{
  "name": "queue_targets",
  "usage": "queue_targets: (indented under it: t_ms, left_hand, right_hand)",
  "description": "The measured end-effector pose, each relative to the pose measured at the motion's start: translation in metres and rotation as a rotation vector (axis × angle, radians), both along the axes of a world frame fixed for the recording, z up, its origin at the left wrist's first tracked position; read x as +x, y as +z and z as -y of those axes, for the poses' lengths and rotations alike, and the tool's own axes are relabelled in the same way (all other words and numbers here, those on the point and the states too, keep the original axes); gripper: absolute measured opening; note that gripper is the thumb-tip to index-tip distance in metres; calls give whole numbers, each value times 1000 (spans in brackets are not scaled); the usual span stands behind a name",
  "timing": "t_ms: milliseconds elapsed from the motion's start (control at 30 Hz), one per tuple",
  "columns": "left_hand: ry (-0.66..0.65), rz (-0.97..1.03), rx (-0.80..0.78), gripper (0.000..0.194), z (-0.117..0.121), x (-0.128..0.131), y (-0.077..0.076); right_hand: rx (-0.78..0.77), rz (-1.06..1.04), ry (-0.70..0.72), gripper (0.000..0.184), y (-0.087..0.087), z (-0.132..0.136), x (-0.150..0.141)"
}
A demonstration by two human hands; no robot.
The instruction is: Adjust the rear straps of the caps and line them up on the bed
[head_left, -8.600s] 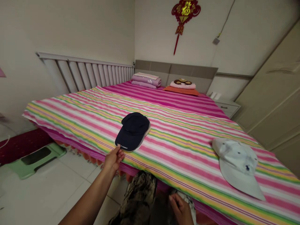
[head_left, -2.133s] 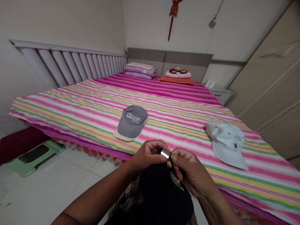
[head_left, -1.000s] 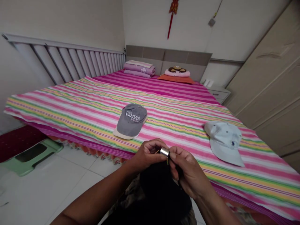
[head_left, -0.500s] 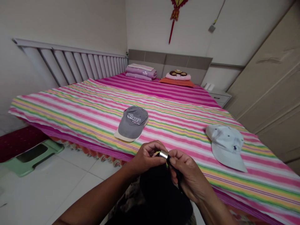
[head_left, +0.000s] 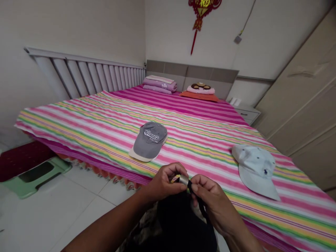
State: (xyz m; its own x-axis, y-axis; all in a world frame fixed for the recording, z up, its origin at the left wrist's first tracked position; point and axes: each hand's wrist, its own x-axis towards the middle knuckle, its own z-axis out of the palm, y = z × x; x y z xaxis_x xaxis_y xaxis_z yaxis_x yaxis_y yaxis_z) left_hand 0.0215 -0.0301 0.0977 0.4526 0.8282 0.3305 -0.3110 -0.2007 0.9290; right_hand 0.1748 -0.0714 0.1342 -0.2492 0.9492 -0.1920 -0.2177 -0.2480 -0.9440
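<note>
**Two-sided pinch, held close**

Fingers of the left hand (head_left: 166,183) and right hand (head_left: 207,189) are closed from either side on a metal slider (head_left: 184,180), seemingly to steady it on the strap (head_left: 202,207) of a dark cap (head_left: 182,220), which sits below them. A grey cap (head_left: 150,140) and white cap (head_left: 254,169) lie apart on the striped bedsheet (head_left: 78,120).
</note>
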Motion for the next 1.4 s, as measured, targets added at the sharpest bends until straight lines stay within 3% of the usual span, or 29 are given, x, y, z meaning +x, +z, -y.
queue_targets:
  t_ms: [167,333,533,700,933,1033,1167,1400]
  left_hand:
    - [-59,-32,-20,31,0,0,1]
    - [-20,6,-36,28,-1,-4,2]
    - [-117,46,-99,28,-1,-2,3]
    - [-95,-7,-58,27,-3,-3,5]
    - [-40,-119,37,26,-3,-3,10]
    - [-23,-106,-19,28,-2,-2,14]
    - [-37,32,-209,32,-2,1,15]
    - [-199,169,-372,28,-4,-3,13]
  right_hand:
    - [29,-33,-2,25,1,0,-3]
    - [-12,13,52,25,4,-1,2]
    - [22,-5,15,26,-2,-3,2]
    - [-27,-41,38,26,0,-3,1]
    - [34,-44,7,26,0,-3,1]
    - [144,24,-24,24,0,0,2]
    - [400,367,-90,41,-5,3,3]
    - [881,795,-239,20,-5,4,5]
